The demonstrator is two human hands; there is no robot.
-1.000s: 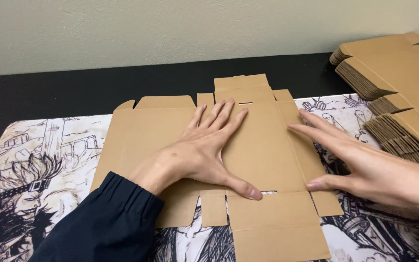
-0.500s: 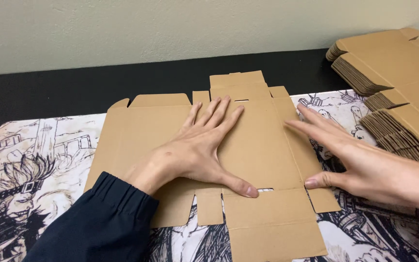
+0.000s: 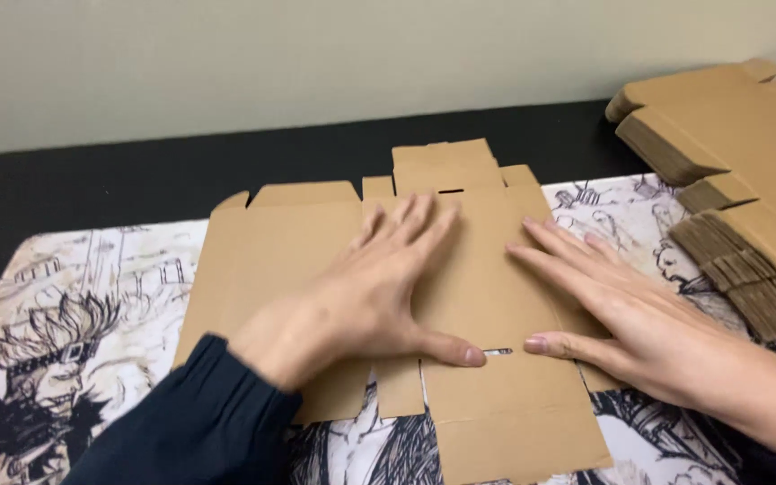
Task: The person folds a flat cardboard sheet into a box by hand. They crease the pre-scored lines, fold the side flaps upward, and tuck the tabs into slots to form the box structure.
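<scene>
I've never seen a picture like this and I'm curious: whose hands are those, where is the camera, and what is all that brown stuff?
The camera sits on a person's head and looks down, so you see that person's own two hands. The left hand, in a dark blue sleeve, and the right hand both lie flat, fingers spread, pressing on a flat cardboard box blank. That is a box not yet folded up, with flaps sticking out. Neither hand has a grip on anything; they only press. The blank lies on a desk mat with black-and-white cartoon drawings, on a black table. At the right is a stack of more flat cardboard blanks.
</scene>
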